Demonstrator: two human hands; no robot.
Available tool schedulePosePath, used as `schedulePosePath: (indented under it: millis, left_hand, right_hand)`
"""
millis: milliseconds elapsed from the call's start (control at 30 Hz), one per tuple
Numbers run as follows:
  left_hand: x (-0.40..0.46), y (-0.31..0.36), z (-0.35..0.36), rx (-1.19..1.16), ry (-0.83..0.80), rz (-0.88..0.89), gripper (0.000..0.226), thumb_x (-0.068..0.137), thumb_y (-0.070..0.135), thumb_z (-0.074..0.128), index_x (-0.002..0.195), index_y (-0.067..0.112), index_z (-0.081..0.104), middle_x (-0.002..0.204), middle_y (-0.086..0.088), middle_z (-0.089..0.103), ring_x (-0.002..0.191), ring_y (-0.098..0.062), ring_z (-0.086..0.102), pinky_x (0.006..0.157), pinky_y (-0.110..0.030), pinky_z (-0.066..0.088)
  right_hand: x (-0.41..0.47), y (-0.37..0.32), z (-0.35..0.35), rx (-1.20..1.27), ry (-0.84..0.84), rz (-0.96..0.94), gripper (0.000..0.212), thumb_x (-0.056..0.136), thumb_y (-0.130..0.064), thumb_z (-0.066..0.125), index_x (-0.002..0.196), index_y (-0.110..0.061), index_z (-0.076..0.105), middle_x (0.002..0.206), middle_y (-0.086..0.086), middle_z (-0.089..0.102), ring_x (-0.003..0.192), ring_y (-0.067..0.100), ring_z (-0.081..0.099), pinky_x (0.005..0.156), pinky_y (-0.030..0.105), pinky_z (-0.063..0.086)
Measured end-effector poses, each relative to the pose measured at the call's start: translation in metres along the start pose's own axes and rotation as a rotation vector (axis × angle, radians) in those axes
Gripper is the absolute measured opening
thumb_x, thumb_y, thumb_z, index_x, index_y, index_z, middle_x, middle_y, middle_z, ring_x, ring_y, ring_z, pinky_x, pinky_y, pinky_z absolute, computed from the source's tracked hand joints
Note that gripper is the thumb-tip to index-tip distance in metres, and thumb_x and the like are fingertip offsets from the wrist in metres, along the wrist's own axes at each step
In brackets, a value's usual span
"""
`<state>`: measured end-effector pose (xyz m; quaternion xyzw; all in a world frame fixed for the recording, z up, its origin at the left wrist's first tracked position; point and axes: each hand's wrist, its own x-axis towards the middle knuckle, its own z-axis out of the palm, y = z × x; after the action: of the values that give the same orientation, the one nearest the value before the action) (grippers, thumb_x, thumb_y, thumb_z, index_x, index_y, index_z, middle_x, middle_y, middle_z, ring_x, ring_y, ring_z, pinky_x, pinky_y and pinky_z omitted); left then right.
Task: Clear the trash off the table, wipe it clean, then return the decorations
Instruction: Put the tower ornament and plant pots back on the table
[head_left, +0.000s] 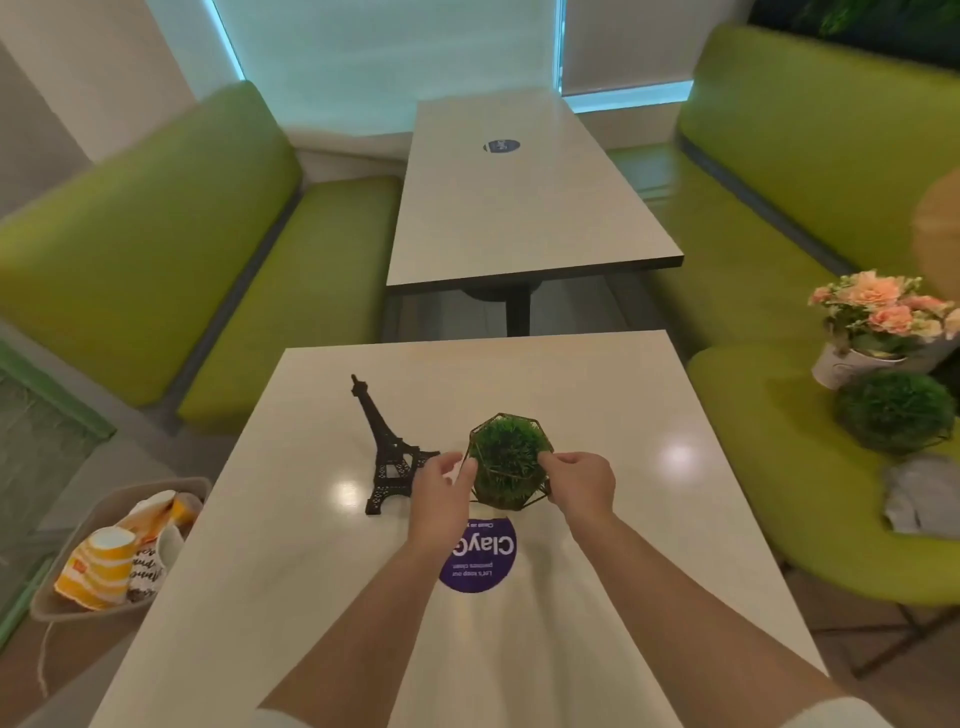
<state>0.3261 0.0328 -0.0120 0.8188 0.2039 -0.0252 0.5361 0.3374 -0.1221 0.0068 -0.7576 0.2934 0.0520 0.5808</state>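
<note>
A green grass ball in a wire frame (508, 457) stands on the white table (649, 493) near its middle. My left hand (441, 493) touches its left side and my right hand (579, 483) grips its right side. A black Eiffel Tower model (384, 452) stands upright just left of my left hand. On the green seat at the right lie a pot of pink flowers (872, 327), a second grass ball (896, 410) and a grey cloth (922, 493).
A bin (62, 605) with cups and wrappers stands on the floor left of the table. A purple round sticker (480, 556) lies on the tabletop under my wrists. Another table (524, 208) stands beyond, with green benches on both sides.
</note>
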Motion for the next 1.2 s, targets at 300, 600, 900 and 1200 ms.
schedulePosePath:
  millis: [300,600,900,1200]
  left_hand:
    - [0.040,-0.032,-0.066,0.111,0.311,-0.053,0.066,0.080,0.030,0.078,0.133,0.011,0.044,0.129,-0.011,0.042,0.118,-0.027,0.045,0.089,-0.033,0.044]
    - [0.066,-0.051,-0.073,0.187,0.137,0.161,0.030,0.093,0.042,0.059,0.121,0.031,0.060,0.107,0.001,0.054,0.085,-0.002,0.054,0.069,-0.020,0.041]
    - [0.074,-0.061,-0.098,0.179,0.258,0.121,0.032,0.092,0.042,0.060,0.122,0.031,0.060,0.104,0.000,0.052,0.076,-0.004,0.053,0.068,-0.026,0.041]
    - [0.070,-0.061,-0.120,0.170,0.256,0.078,0.030,0.093,0.038,0.059,0.121,0.028,0.062,0.107,-0.001,0.049,0.079,-0.009,0.048,0.071,-0.026,0.038]
  right_hand:
    - [-0.002,-0.012,0.050,-0.116,0.030,-0.045,0.027,0.087,-0.022,0.067,0.089,0.004,0.072,0.092,0.019,0.070,0.088,0.028,0.065,0.076,0.041,0.054]
    - [0.006,-0.016,0.079,-0.190,0.034,-0.066,0.027,0.087,-0.025,0.067,0.086,0.001,0.073,0.087,0.016,0.071,0.077,0.024,0.066,0.065,0.031,0.050]
    - [0.002,-0.022,0.101,-0.215,-0.024,-0.089,0.029,0.088,-0.024,0.066,0.095,0.004,0.072,0.098,0.020,0.070,0.093,0.030,0.065,0.080,0.039,0.053]
    - [-0.004,-0.019,0.124,-0.211,-0.102,-0.091,0.020,0.089,-0.027,0.066,0.079,-0.010,0.071,0.087,0.010,0.071,0.081,0.025,0.066,0.074,0.034,0.053]
